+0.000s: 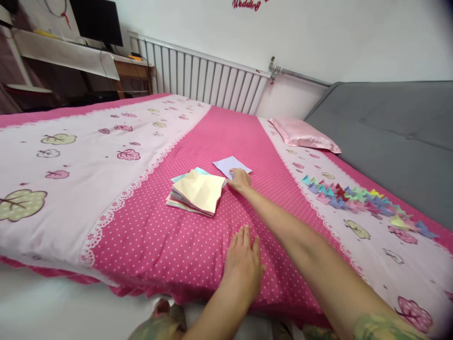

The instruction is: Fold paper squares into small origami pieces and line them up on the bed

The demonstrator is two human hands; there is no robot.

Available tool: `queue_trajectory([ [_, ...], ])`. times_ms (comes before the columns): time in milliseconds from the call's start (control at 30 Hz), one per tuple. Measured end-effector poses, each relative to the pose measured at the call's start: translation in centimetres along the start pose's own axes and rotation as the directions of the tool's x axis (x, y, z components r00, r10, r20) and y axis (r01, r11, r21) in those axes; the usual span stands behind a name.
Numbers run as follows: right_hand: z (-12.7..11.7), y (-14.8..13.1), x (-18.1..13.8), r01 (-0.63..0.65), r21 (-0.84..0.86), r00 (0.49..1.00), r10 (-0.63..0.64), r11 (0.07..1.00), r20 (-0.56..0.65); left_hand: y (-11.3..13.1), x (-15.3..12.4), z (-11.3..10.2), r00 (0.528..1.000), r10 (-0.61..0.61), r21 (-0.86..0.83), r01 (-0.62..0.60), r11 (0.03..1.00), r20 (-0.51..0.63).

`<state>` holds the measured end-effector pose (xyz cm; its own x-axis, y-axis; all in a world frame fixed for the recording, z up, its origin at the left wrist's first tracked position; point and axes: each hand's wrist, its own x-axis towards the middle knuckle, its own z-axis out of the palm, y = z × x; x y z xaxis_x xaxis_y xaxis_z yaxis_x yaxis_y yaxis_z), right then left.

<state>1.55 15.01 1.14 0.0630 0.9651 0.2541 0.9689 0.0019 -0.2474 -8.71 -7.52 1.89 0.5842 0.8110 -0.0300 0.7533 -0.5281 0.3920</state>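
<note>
My right hand (239, 180) reaches forward to a square sheet of lavender paper (226, 164) on the pink dotted bedspread (141, 236). Its fingers are closed at the sheet's near edge, partly covering it. Just left of that hand lies a loose stack of square paper (198, 191), with a creased cream sheet on top and other pastel colours showing beneath. Nearer to me, my left hand (243, 264) rests flat on the bedspread, fingers stretched out, holding nothing.
Many small folded paper shapes (354, 198) in mixed colours stand in rows on the right of the bed. A pink pillow (304, 134) lies by the grey headboard (389, 123). A white radiator (201, 71) runs along the wall, and a desk with a monitor (97, 23) stands far left.
</note>
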Motion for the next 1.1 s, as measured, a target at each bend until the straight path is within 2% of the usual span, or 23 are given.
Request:
queue_trajectory([
  [267,0.7,-0.1,1.1,-0.097,0.004,0.994,0.096,0.995,0.045,-0.4,-0.1,0.2,0.999,0.026,-0.008,-0.026,1.0,0.018],
  [500,0.4,1.4,2.1,-0.101,0.092,0.991,0.092,0.991,0.101,-0.5,-0.1,0.0,0.998,0.035,0.019,-0.036,0.999,0.049],
  [700,0.3,2.3,2.9,-0.167,0.181,0.98,0.143,0.969,0.135,-0.5,-0.1,0.0,0.998,0.037,0.027,-0.038,0.999,0.042],
  [1100,0.2,1.7,2.8,-0.265,0.203,0.963,0.248,0.943,0.107,-0.6,0.0,0.2,0.998,0.045,0.01,-0.045,0.999,0.042],
])
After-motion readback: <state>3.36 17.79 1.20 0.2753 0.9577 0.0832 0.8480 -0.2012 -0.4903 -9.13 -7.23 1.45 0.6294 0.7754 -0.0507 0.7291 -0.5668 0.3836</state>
